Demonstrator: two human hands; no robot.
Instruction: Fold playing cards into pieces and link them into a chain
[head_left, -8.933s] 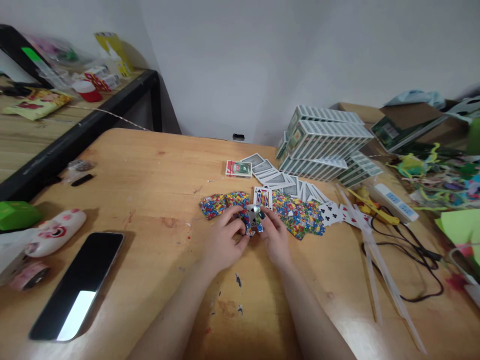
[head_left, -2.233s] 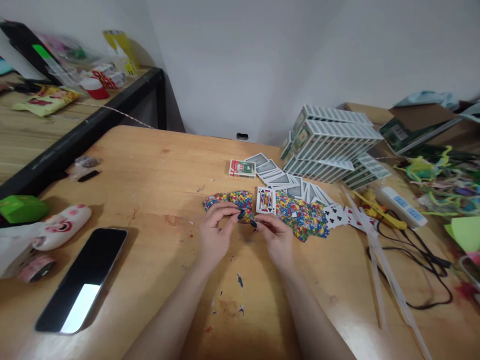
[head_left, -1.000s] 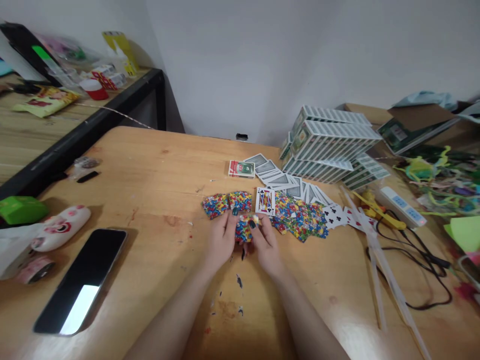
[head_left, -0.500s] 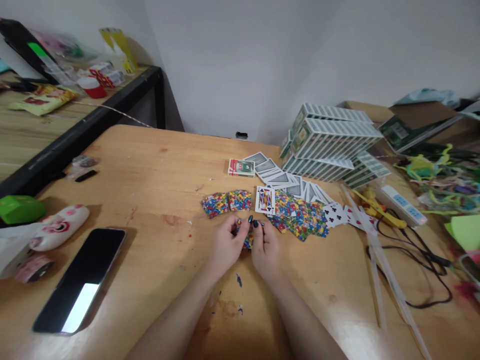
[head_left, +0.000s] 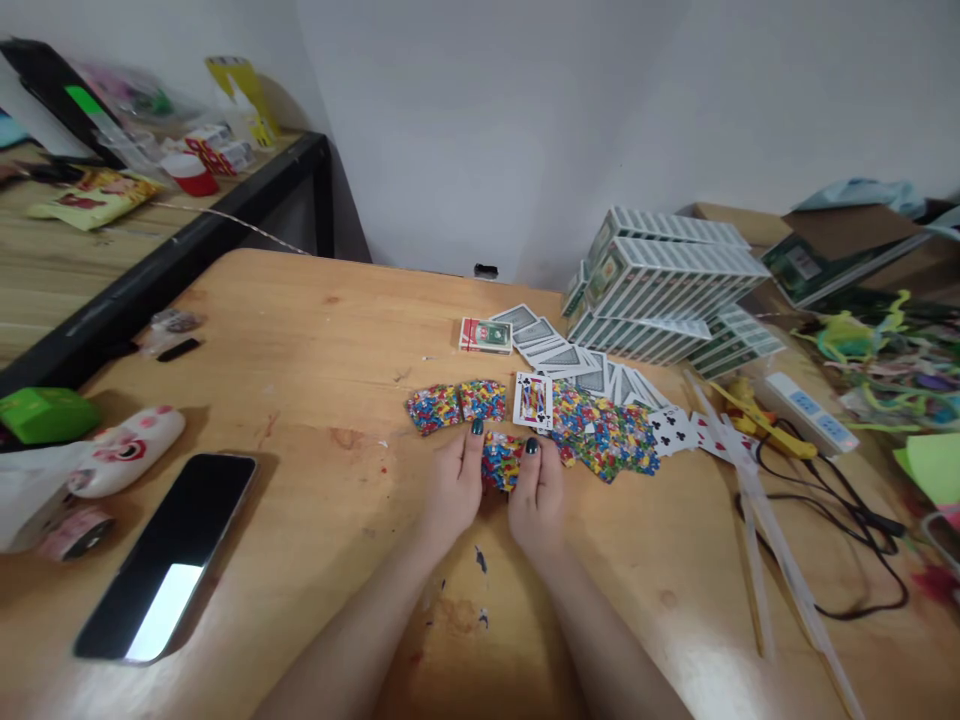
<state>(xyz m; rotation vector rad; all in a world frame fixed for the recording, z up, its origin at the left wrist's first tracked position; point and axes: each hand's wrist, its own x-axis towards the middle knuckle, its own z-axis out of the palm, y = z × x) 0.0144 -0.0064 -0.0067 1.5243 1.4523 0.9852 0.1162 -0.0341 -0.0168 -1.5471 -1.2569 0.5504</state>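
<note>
Looking down at a wooden table [head_left: 322, 400], colourful card spread [head_left: 604, 435] laid across it.
Left hand [head_left: 452, 482] and right hand [head_left: 538, 500] are both pinching one patterned piece [head_left: 500, 460], thumbs on top at opposite sides, probably to keep it steady imo, just this side of the spread.

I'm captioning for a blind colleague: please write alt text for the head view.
A left hand and a right hand hold a multicoloured patterned piece between them over a wooden table. Similar pieces and a face-up picture card lie just beyond; striped boxes are stacked at back right and a phone lies at left.
</note>
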